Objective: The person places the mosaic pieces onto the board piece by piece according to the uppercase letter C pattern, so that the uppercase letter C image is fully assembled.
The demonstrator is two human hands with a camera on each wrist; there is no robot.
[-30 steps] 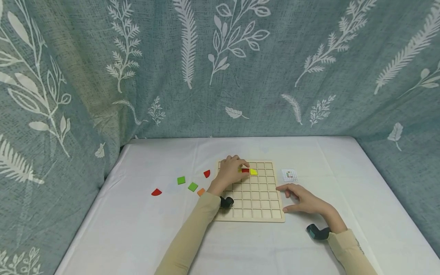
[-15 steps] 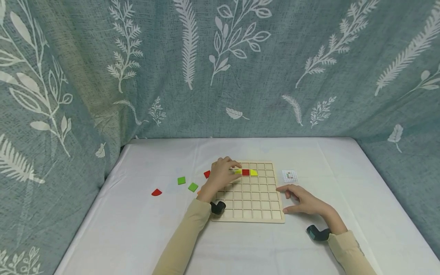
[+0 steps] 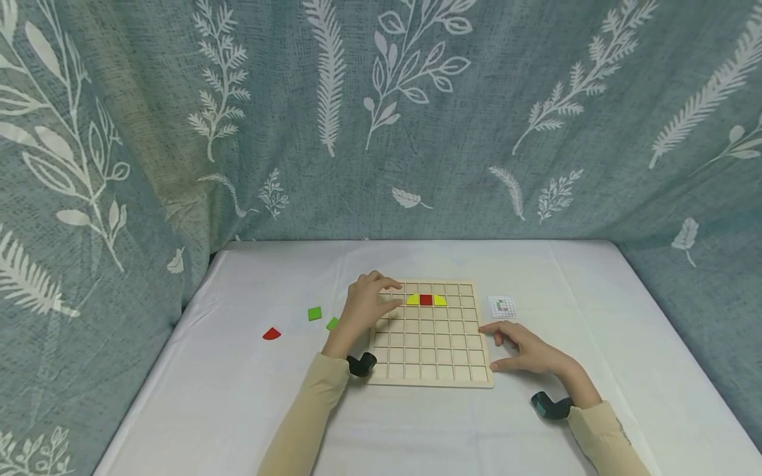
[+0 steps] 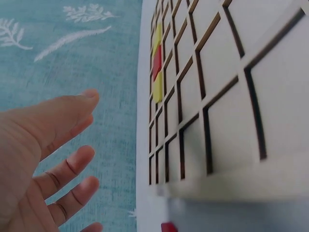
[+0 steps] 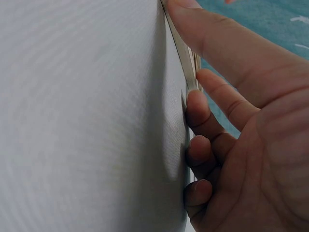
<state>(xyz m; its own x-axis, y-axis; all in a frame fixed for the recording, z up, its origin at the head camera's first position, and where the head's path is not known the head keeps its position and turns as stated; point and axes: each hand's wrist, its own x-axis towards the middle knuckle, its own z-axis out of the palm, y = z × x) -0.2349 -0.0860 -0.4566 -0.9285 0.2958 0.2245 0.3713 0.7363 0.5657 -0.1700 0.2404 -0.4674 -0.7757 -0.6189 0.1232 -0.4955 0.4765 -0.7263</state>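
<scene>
A square wooden grid board [image 3: 437, 382] lies on the white table. In its second row from the back sit a yellow quarter-round tile [image 3: 413, 300], a red square tile [image 3: 425, 300] and another yellow tile [image 3: 440, 301], side by side. My left hand [image 3: 364, 307] hovers over the board's left edge, thumb and fingers apart, holding nothing; the left wrist view shows its fingers [image 4: 72, 164] loosely bent with a gap to the thumb. My right hand [image 3: 526, 347] rests at the board's right edge, index fingertip and thumb touching it, the other fingers bent beneath.
Left of the board lie a red quarter-round tile [image 3: 272, 334], a green square tile [image 3: 315, 313] and a second green tile [image 3: 333, 323] partly hidden by the left forearm. A small card with a printed grid pattern [image 3: 503, 306] lies right of the board.
My left hand has drawn back leftward from the row of tiles, uncovering the left yellow tile and the red square. It now hides some loose tiles. The right hand stays in place.
</scene>
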